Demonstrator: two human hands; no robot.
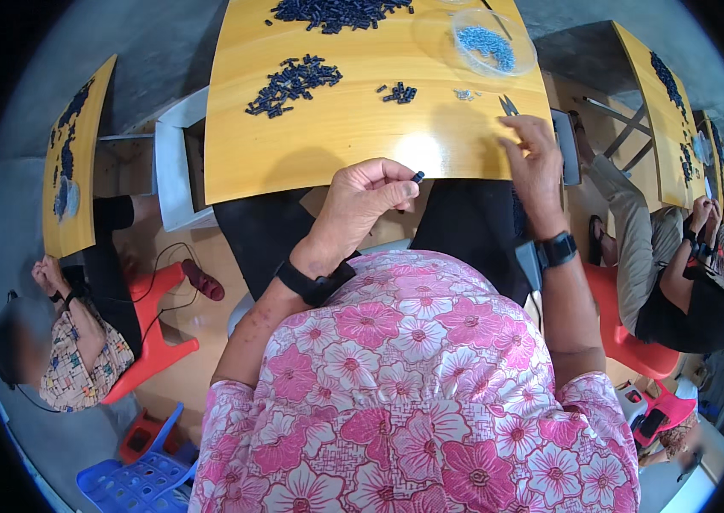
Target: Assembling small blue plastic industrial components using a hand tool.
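Currently: left hand (366, 191), pinching one small, stubby dark-blue piece (418, 177) at the near edge of the yellow wooden surface (336, 145); right hand (538, 161), finger and thumb parted, beside dark pointed tool (508, 106).

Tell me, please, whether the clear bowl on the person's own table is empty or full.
Partly filled: the clear bowl holds a pile of small blue pieces, but bare bowl surface shows beside them.
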